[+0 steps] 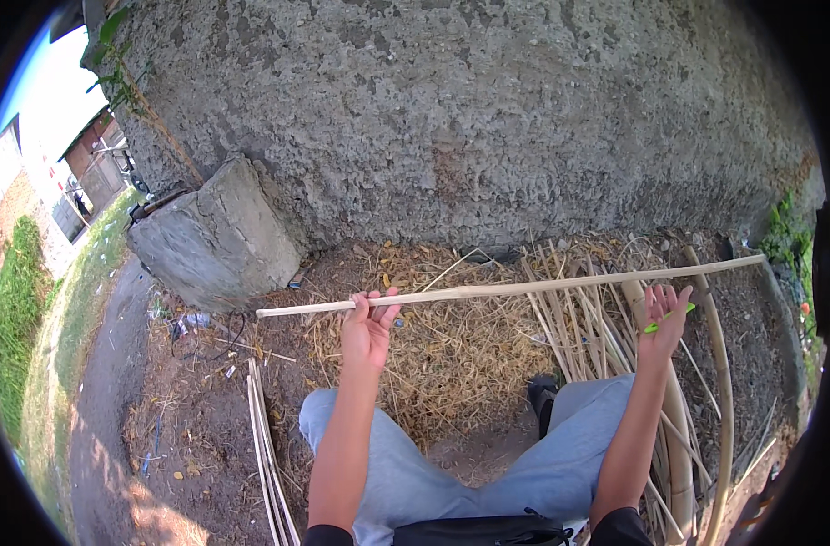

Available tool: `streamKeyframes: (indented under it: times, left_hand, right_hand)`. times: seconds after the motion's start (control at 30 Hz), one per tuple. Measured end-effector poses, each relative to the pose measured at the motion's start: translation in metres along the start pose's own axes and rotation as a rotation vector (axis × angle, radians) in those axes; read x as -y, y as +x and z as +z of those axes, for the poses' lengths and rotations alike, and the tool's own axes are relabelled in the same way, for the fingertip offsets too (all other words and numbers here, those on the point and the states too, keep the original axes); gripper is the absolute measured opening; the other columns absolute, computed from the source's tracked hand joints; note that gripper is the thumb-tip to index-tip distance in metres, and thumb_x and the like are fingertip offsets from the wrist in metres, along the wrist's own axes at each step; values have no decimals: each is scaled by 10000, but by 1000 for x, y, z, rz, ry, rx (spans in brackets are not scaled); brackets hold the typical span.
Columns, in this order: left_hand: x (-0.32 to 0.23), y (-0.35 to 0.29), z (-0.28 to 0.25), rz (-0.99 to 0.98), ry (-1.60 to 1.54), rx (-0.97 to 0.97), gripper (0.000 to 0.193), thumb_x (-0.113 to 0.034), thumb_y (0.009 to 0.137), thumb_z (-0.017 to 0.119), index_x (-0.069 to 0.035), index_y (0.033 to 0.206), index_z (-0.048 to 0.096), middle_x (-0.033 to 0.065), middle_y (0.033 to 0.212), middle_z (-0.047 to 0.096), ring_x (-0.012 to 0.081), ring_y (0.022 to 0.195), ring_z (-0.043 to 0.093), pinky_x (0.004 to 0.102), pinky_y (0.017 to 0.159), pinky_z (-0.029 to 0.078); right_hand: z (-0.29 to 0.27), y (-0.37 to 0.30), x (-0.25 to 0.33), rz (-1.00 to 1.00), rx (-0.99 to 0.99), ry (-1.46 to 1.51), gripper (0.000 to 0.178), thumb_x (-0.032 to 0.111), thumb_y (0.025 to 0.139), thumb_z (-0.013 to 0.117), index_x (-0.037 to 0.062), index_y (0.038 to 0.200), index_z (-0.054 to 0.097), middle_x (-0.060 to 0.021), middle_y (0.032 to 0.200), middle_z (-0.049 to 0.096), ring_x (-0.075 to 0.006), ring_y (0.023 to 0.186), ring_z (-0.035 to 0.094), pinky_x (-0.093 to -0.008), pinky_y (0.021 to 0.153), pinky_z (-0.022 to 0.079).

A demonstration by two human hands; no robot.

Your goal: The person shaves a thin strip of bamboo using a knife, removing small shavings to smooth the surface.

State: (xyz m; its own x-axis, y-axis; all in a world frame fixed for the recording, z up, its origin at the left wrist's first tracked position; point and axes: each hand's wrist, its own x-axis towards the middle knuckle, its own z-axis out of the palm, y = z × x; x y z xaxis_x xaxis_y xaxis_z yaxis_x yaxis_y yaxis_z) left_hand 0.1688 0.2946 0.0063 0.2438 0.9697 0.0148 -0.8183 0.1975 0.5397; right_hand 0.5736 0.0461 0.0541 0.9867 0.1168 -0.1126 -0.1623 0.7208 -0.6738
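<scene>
A long, pale bamboo strip [487,290] spans the view in front of me, raised above the ground and slightly higher at its right end. Near its left end, my left hand [369,329] pinches it between thumb and fingers. Just below the strip's right part is my right hand [662,326], palm turned up and fingers loosely curled. A slim, bright green object [671,317] lies across that palm, held under the thumb; its kind I cannot make out. Whether the right fingertips touch the strip I cannot tell.
A rough grey wall [487,118] rises close ahead, with a concrete block [224,232] at its left foot. Split bamboo strips [574,314] and thicker poles [719,364] lie at my right. More strips [263,446] lie at left. Shavings [442,364] cover the ground between my legs.
</scene>
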Motion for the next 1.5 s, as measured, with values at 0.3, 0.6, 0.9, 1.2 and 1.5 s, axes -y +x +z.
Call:
streamKeyframes:
  times: [0.3,0.6,0.9,1.2,1.5]
  left_hand:
    - [35,-11,28,-431,283,-37,336,-242,1021,556,7,1222,452,193,1155,601,390,1181,609,516,942,579]
    - [-5,-2,11,494,1545,-166,532,-238,933,683,-16,1380,501,199,1357,525,379,1317,448,510,1080,375]
    - [13,-4,19,830,1911,107,483,-384,1016,516,-65,1378,528,158,1395,541,372,1426,351,620,1168,164]
    - [3,-5,16,34,1662,360,277,-243,1010,589,-16,926,723,56,732,682,118,632,578,296,592,451]
    - [-12,-15,23,-3,1507,275,75,-17,846,748,14,914,748,53,737,701,102,652,582,275,610,465]
  right_hand:
    - [8,-19,-16,140,98,-153,344,413,986,626,90,1103,613,15,804,539,-73,768,565,-301,760,563]
    - [-2,9,10,-22,-18,-106,394,517,929,664,129,942,591,55,652,420,-56,570,458,-218,574,494]
    - [2,-9,21,34,89,-86,390,541,934,637,162,915,551,69,629,419,-55,518,420,-188,495,431]
    - [15,-14,17,-56,192,147,413,529,1016,481,165,823,459,68,591,349,-55,532,355,-238,634,466]
    - [16,-12,23,-110,79,134,431,549,1007,470,160,822,443,60,632,363,-59,567,393,-259,690,513]
